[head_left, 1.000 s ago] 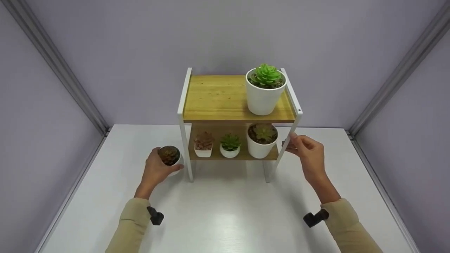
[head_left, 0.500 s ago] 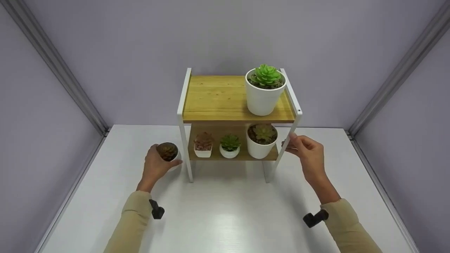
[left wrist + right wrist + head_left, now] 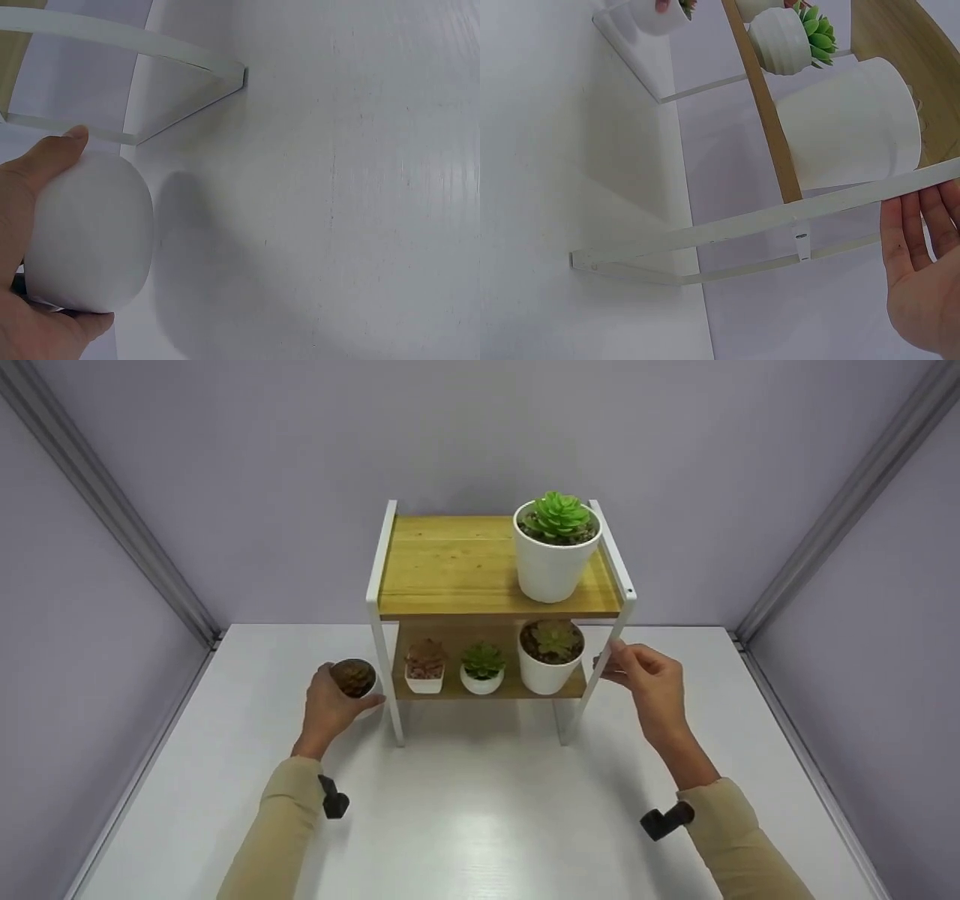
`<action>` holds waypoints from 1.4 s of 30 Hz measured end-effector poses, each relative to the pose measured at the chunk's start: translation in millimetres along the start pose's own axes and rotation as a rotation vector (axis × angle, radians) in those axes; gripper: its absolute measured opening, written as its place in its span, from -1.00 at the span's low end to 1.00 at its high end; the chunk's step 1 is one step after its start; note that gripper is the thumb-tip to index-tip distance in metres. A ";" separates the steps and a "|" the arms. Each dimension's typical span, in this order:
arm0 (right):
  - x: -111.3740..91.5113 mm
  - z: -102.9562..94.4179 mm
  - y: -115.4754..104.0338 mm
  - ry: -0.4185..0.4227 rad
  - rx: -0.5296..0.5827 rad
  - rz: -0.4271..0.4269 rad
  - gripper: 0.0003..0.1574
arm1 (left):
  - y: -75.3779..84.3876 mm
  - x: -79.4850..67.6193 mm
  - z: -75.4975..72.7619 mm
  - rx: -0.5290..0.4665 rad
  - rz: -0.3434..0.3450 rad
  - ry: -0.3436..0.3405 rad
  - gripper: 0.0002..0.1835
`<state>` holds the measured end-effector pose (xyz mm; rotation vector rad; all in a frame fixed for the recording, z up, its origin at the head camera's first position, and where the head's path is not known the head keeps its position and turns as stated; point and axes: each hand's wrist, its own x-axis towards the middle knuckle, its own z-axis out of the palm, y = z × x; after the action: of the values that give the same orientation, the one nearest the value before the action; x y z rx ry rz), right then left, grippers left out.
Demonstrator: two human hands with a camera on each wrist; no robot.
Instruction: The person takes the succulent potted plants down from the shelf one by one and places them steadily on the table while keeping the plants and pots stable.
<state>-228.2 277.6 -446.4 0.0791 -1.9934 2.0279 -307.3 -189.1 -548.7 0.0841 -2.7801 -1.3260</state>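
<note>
My left hand [image 3: 330,709] holds a small white pot with a brownish succulent [image 3: 352,679], just left of a two-tier plant shelf [image 3: 442,562]. In the left wrist view, the thumb and fingers span opposite sides of the white pot [image 3: 94,232], and its shadow falls apart from it on the tabletop. My right hand [image 3: 656,682] grips the shelf's right front post between thumb and fingers. The right wrist view has the fingers [image 3: 907,232] against that white post [image 3: 735,225]; the thumb is hidden there.
On the wooden top stands a large white pot with a bright green succulent [image 3: 551,562]. Below are a square pot with a reddish plant [image 3: 425,667], a small round pot with a green plant [image 3: 482,675] and a larger potted succulent [image 3: 551,660]. Walls enclose the white table [image 3: 480,810].
My left hand has carried the small pot slightly forward, alongside the shelf's left post. The right hand keeps its place on the post. The head view has shifted a little.
</note>
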 end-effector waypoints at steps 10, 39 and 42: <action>0.9 2.1 0.1 0.007 0.006 -0.002 -0.54 | -2.9 3.9 4.0 0.026 -0.004 -0.014 0.18; -0.9 1.4 2.4 0.021 0.018 0.005 -0.53 | -13.7 4.8 16.0 0.014 -0.056 -0.011 0.17; -0.8 1.1 2.3 0.020 0.005 0.006 -0.51 | -15.9 5.6 17.6 0.014 -0.053 -0.008 0.19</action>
<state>-228.2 276.5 -448.7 0.0534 -1.9788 2.0292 -313.9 -185.9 -571.9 0.1546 -2.8127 -1.3211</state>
